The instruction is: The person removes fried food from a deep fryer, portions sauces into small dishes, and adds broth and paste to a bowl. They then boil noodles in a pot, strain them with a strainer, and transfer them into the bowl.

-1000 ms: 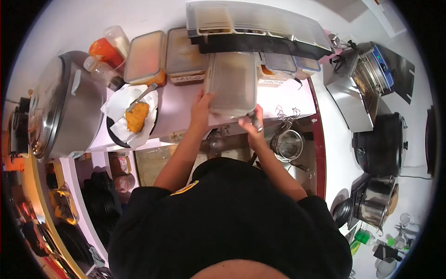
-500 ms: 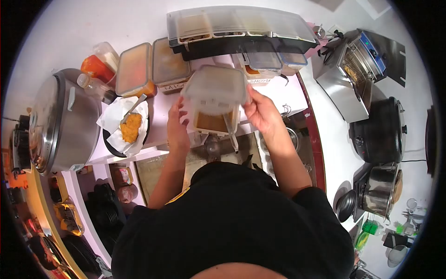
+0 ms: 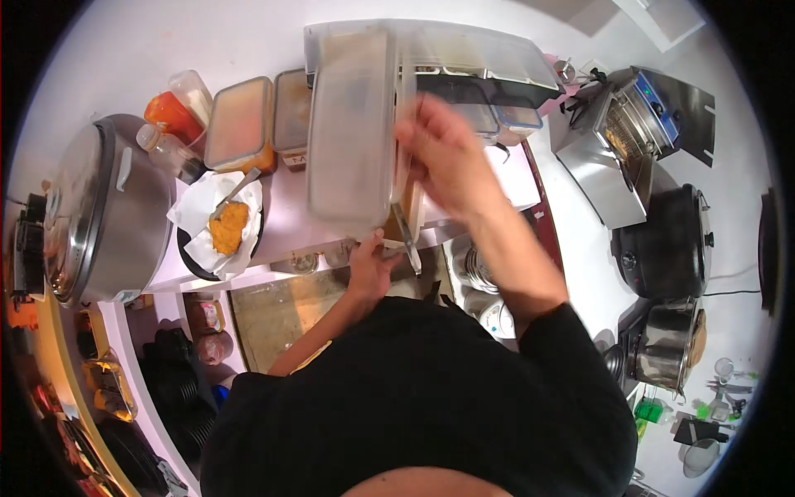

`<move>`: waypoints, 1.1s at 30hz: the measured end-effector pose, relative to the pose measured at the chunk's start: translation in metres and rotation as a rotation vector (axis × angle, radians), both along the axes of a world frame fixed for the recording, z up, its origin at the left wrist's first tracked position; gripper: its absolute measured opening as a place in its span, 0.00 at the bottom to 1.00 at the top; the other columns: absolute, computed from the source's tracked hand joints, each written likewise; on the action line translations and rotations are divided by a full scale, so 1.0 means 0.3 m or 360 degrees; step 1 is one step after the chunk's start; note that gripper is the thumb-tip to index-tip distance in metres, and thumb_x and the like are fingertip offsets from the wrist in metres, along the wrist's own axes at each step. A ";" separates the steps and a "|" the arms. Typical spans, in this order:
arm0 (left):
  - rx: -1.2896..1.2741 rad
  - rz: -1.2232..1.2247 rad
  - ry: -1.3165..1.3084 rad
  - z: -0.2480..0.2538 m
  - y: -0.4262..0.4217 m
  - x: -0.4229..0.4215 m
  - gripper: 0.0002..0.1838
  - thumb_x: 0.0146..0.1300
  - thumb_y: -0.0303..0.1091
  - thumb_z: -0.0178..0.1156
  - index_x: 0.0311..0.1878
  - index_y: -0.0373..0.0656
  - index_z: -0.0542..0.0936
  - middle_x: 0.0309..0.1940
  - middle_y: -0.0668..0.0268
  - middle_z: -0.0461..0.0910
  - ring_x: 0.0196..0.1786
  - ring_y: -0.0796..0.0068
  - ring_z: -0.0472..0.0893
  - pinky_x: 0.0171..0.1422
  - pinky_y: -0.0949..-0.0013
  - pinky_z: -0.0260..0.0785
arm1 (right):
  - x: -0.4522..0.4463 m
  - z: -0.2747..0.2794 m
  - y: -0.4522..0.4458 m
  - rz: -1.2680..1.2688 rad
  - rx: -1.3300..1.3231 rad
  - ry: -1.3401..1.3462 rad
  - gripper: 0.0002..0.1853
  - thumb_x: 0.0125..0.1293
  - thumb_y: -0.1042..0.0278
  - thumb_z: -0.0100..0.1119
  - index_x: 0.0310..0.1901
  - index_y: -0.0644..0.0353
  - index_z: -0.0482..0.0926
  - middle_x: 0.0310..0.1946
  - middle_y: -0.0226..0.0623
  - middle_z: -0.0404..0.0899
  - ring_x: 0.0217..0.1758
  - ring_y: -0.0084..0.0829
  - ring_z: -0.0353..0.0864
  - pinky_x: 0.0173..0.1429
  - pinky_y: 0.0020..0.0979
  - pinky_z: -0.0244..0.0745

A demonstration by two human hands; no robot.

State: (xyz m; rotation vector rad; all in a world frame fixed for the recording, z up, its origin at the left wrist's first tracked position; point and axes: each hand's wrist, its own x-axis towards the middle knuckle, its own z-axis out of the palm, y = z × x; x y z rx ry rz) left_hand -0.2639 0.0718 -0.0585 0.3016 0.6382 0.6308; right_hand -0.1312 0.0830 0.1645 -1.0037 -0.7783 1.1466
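holding translucent lid (image 3: 352,124) | right hand (image 3: 451,161) | left hand (image 3: 371,267) near utensil (image 3: 407,241)

My right arm is reaching forward and inward from the shoulder, its forearm slanting toward the middle of the view. The right hand (image 3: 445,157) is showing motion blur, its fingers curling toward the left side. My left arm is extending lower and nearer the torso, its elbow bending, the left hand (image 3: 372,267) pointing forward with fingers partly bent.
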 end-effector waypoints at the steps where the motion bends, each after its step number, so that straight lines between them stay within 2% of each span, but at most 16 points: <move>1: -0.0003 -0.0001 0.0004 0.009 0.000 -0.011 0.18 0.53 0.40 0.60 0.45 0.51 0.67 0.42 0.75 0.70 0.49 0.76 0.69 0.53 0.48 0.61 | 0.011 0.059 0.017 -0.0011 0.0140 -0.0785 0.06 0.64 0.75 0.45 0.42 0.61 0.69 0.32 0.35 0.78 0.32 0.20 0.76 0.34 0.22 0.72; 3: -0.0030 0.0084 0.0065 0.048 0.006 -0.034 0.15 0.54 0.38 0.58 0.45 0.50 0.68 0.42 0.73 0.70 0.49 0.74 0.69 0.52 0.49 0.62 | 0.055 0.159 0.071 -0.0302 0.0272 -0.2038 0.06 0.61 0.77 0.45 0.40 0.61 0.67 0.31 0.39 0.77 0.30 0.30 0.78 0.35 0.26 0.72; 7: -0.0059 0.0103 0.0183 0.121 0.008 -0.063 0.17 0.54 0.37 0.58 0.46 0.49 0.68 0.43 0.71 0.69 0.50 0.71 0.69 0.54 0.47 0.61 | 0.192 0.154 0.253 -0.0262 0.0347 -0.2660 0.08 0.56 0.78 0.47 0.38 0.61 0.66 0.33 0.43 0.76 0.32 0.40 0.77 0.35 0.32 0.72; 9: -0.0063 0.0073 0.0287 0.117 0.020 -0.083 0.20 0.53 0.38 0.58 0.49 0.46 0.67 0.46 0.66 0.69 0.51 0.68 0.69 0.54 0.46 0.62 | 0.288 0.082 0.326 -0.0206 0.0441 -0.3511 0.08 0.54 0.77 0.49 0.37 0.60 0.66 0.38 0.41 0.76 0.34 0.43 0.75 0.39 0.37 0.72; 12: 0.0023 0.0049 0.0221 0.055 0.043 -0.106 0.25 0.54 0.39 0.53 0.55 0.40 0.62 0.48 0.58 0.67 0.49 0.58 0.70 0.44 0.49 0.70 | 0.353 0.008 0.352 -0.0266 0.0361 -0.3717 0.11 0.53 0.77 0.50 0.40 0.58 0.69 0.42 0.41 0.75 0.35 0.41 0.75 0.42 0.38 0.72; 15: 0.0027 0.0069 0.0267 0.071 0.046 -0.125 0.25 0.54 0.38 0.51 0.55 0.40 0.62 0.49 0.58 0.67 0.48 0.57 0.72 0.44 0.49 0.71 | 0.259 -0.018 0.246 -0.0415 0.0684 -0.3376 0.15 0.52 0.78 0.50 0.43 0.55 0.72 0.43 0.41 0.74 0.36 0.40 0.76 0.42 0.37 0.73; 16: 0.0022 0.0067 0.0265 0.087 0.047 -0.134 0.25 0.54 0.38 0.51 0.55 0.40 0.62 0.49 0.58 0.67 0.48 0.57 0.72 0.44 0.49 0.71 | 0.176 -0.004 0.180 0.0238 0.0229 -0.2825 0.18 0.49 0.77 0.54 0.46 0.54 0.74 0.45 0.39 0.73 0.37 0.39 0.76 0.40 0.36 0.74; 17: 0.0021 0.0036 0.0269 0.105 0.048 -0.147 0.24 0.54 0.37 0.51 0.54 0.39 0.63 0.48 0.59 0.68 0.48 0.57 0.73 0.44 0.50 0.71 | 0.093 0.016 0.099 0.0607 0.0134 -0.2752 0.21 0.44 0.75 0.61 0.44 0.54 0.75 0.45 0.37 0.72 0.45 0.40 0.74 0.46 0.38 0.72; 18: 0.0017 -0.0002 0.0276 0.130 0.045 -0.157 0.23 0.54 0.37 0.51 0.54 0.39 0.64 0.48 0.59 0.69 0.48 0.57 0.73 0.43 0.50 0.72 | 0.067 -0.091 0.064 0.1077 0.0678 -0.2632 0.23 0.40 0.73 0.66 0.43 0.55 0.75 0.46 0.37 0.72 0.52 0.41 0.69 0.52 0.40 0.67; 19: -0.0004 -0.0056 0.0212 0.174 0.044 -0.164 0.14 0.56 0.36 0.51 0.45 0.41 0.70 0.41 0.64 0.73 0.48 0.65 0.73 0.51 0.52 0.68 | 0.008 -0.151 -0.022 0.1216 0.0629 -0.2221 0.22 0.38 0.70 0.68 0.40 0.54 0.75 0.45 0.38 0.71 0.54 0.41 0.66 0.55 0.42 0.63; 20: -0.0010 -0.0087 0.0225 0.153 0.044 -0.181 0.14 0.56 0.36 0.51 0.45 0.41 0.70 0.41 0.64 0.73 0.48 0.65 0.73 0.51 0.52 0.68 | -0.045 -0.162 -0.081 0.1281 0.0623 -0.2280 0.21 0.39 0.66 0.68 0.39 0.54 0.75 0.42 0.38 0.70 0.52 0.39 0.67 0.52 0.43 0.64; 24: 0.0169 -0.0145 0.0203 0.191 0.003 -0.223 0.15 0.59 0.41 0.48 0.47 0.44 0.70 0.43 0.64 0.72 0.48 0.64 0.73 0.46 0.54 0.70 | -0.097 -0.226 -0.182 0.0804 0.0938 -0.2259 0.12 0.49 0.66 0.60 0.37 0.56 0.74 0.36 0.36 0.70 0.43 0.37 0.72 0.42 0.37 0.70; 27: 0.0268 -0.0197 0.0501 0.326 -0.055 -0.208 0.24 0.59 0.42 0.46 0.59 0.47 0.60 0.55 0.56 0.66 0.55 0.50 0.69 0.45 0.39 0.67 | 0.010 -0.103 -0.232 0.0170 0.0875 -0.1971 0.07 0.56 0.72 0.54 0.37 0.60 0.75 0.34 0.37 0.76 0.35 0.32 0.77 0.38 0.28 0.73; 29: 0.0257 -0.0205 0.0530 0.400 -0.109 -0.194 0.25 0.58 0.41 0.47 0.59 0.46 0.60 0.55 0.56 0.65 0.56 0.51 0.68 0.45 0.39 0.66 | 0.072 -0.025 -0.277 0.0173 0.0072 -0.1305 0.05 0.60 0.70 0.54 0.36 0.61 0.76 0.30 0.33 0.77 0.30 0.23 0.78 0.33 0.25 0.74; 30: 0.0241 -0.0224 0.0565 0.421 -0.138 -0.187 0.26 0.57 0.40 0.49 0.58 0.46 0.60 0.55 0.56 0.65 0.56 0.51 0.68 0.46 0.39 0.66 | 0.097 -0.023 -0.286 0.0020 0.0018 -0.1121 0.10 0.62 0.64 0.56 0.37 0.62 0.73 0.26 0.29 0.76 0.26 0.18 0.76 0.29 0.22 0.72; 33: 0.0203 -0.0357 0.0526 0.453 -0.225 -0.173 0.27 0.54 0.41 0.52 0.57 0.45 0.62 0.54 0.58 0.64 0.55 0.53 0.67 0.49 0.41 0.64 | 0.151 -0.056 -0.392 -0.0086 -0.0152 -0.1266 0.12 0.62 0.63 0.55 0.38 0.64 0.68 0.26 0.32 0.76 0.27 0.19 0.77 0.30 0.21 0.72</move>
